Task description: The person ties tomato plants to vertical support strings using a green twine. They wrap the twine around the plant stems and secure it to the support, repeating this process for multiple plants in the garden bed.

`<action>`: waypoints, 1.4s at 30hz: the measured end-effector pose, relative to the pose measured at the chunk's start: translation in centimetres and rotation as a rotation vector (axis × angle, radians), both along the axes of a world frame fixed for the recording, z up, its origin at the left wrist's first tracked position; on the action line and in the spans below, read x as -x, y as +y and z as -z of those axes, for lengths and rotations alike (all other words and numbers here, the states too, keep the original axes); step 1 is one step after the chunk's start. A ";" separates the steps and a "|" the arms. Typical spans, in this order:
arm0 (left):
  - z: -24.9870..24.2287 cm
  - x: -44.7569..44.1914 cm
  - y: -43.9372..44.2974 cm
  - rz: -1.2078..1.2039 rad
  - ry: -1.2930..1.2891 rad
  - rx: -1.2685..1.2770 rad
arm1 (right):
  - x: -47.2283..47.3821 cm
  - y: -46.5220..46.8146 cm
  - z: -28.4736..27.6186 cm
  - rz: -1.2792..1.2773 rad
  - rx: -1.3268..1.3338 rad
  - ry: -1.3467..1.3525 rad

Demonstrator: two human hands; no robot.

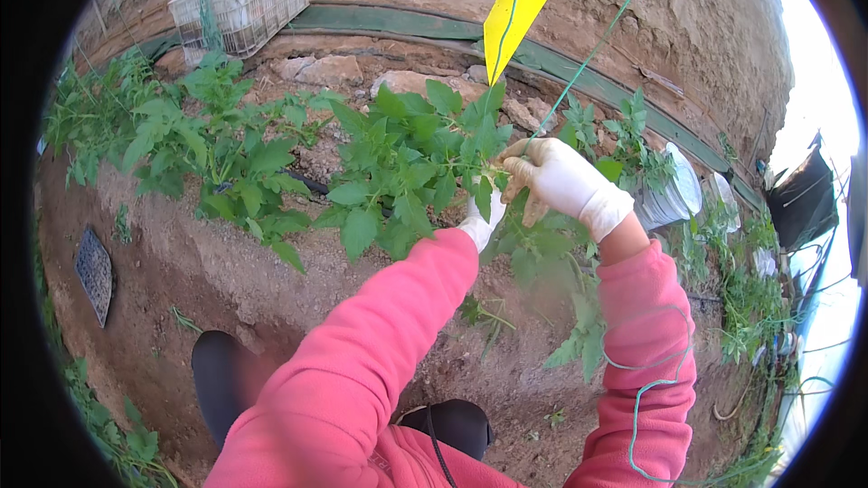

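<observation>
My right hand (559,176), in a white, soiled glove, is bent over the top of a leafy green plant that looks like a tomato plant (407,169). Its fingertips pinch a taut green twine (590,61) that runs up out of view. My left hand (485,213), also gloved, reaches in among the leaves just below the right one. Foliage and the right hand hide its fingers, so its grip cannot be made out. A loose length of twine (641,400) lies across my right sleeve.
A yellow sheet (525,7) hangs above the plant on another string. A white plastic crate (247,3) stands by the earth wall (678,27). White buckets (668,190) are at right. A dark tray (93,274) rests on the soil at left. More plants line the row.
</observation>
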State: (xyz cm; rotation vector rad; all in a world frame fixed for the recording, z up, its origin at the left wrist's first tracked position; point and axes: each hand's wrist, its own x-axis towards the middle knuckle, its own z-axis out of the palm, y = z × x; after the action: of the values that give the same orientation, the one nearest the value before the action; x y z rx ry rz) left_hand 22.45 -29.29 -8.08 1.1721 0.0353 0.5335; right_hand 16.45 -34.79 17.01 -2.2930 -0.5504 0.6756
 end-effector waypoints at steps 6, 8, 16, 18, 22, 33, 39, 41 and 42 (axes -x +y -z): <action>-0.8 -0.4 1.2 -0.085 0.094 -0.115 | 1.1 0.5 2.4 0.002 -0.043 0.109; -0.9 -0.5 1.7 -0.161 0.150 -0.158 | 1.0 0.1 3.1 -0.025 -0.029 0.047; 5.5 -5.1 1.3 -0.225 -0.019 -0.040 | -2.1 -1.2 5.1 0.286 -0.339 -0.243; 8.2 -5.8 1.7 -0.151 -0.078 -0.100 | -2.4 -0.7 5.2 0.358 -0.604 -0.242; 9.0 -3.3 2.0 -0.002 0.128 -0.007 | -2.6 0.0 3.5 0.254 -0.941 -0.039; -1.1 2.7 2.4 0.287 -0.342 0.997 | -2.1 1.5 3.3 0.221 -0.741 -0.293; -1.6 3.1 2.4 -0.018 0.028 0.371 | -0.1 2.0 3.4 0.318 -0.556 -1.054; -1.5 3.2 2.6 -0.051 0.079 0.230 | 1.2 1.9 2.8 0.301 -0.580 -1.312; -1.5 3.2 2.7 -0.058 0.097 0.148 | 2.2 1.8 2.8 0.199 -0.577 -1.287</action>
State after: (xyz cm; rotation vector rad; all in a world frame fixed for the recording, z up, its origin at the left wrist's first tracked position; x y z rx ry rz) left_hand 19.27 -26.63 -6.63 1.0543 0.1891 0.5163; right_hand 14.26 -32.98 14.21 -1.9061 -0.8838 -1.0435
